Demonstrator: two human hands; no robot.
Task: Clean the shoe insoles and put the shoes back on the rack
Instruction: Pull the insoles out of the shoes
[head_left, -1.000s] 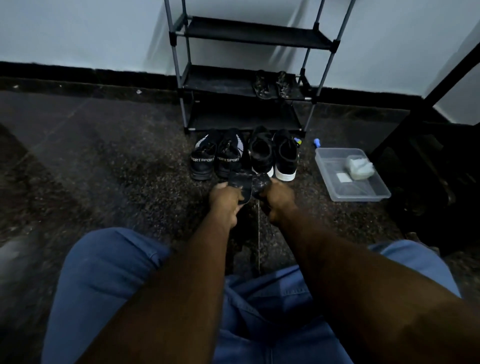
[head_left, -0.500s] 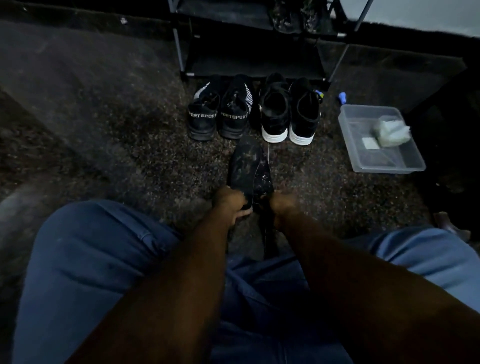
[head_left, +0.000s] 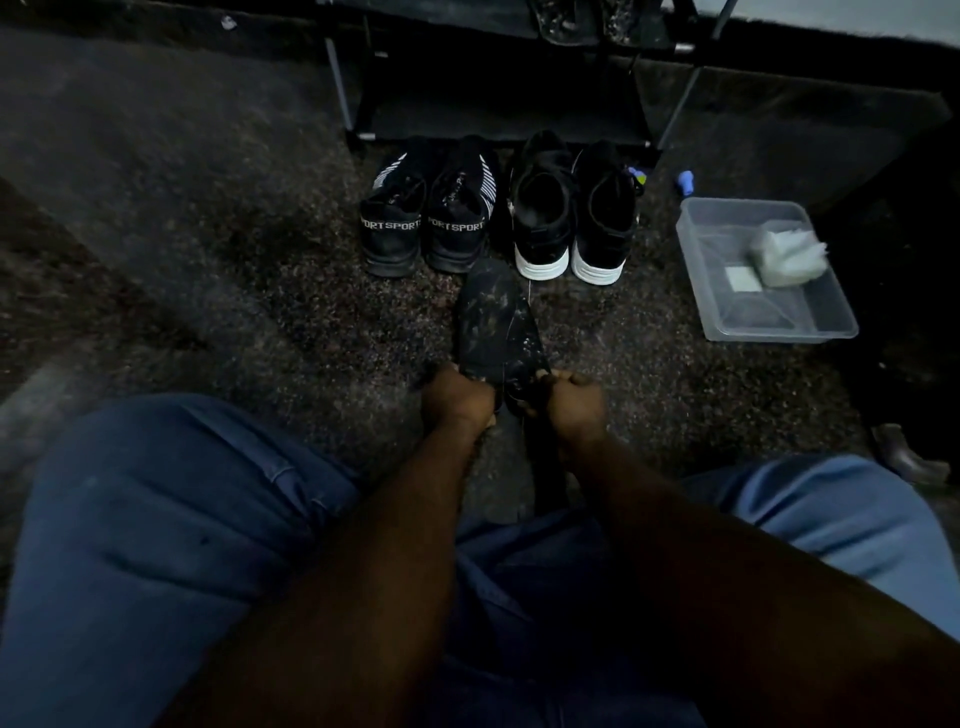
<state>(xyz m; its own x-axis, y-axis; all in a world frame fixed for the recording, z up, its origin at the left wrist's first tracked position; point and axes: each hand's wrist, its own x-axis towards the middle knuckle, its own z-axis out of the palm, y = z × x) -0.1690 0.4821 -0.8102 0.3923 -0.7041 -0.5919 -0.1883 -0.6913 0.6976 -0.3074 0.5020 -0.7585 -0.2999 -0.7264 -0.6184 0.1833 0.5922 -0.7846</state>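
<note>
left hand (head_left: 457, 397) and right hand (head_left: 574, 400), side by side above the floor, each curl around the near end of the dusty black insoles (head_left: 491, 319), which point to 12 o'clock. beyond them: sport shoes (head_left: 426, 228) at 11, white-soled shoes (head_left: 569, 218) at 1, clear tub (head_left: 727, 312) at 2, rack (head_left: 498, 111) farthest.

- black sneakers (head_left: 452, 228), white stripes, white SPORT lettering
- black shoes (head_left: 540, 223), white soles
- black insoles (head_left: 491, 317), pale smudges
- clear tub (head_left: 779, 332)
- blue jeans (head_left: 156, 519)
- dark speckled floor (head_left: 208, 234)
</note>
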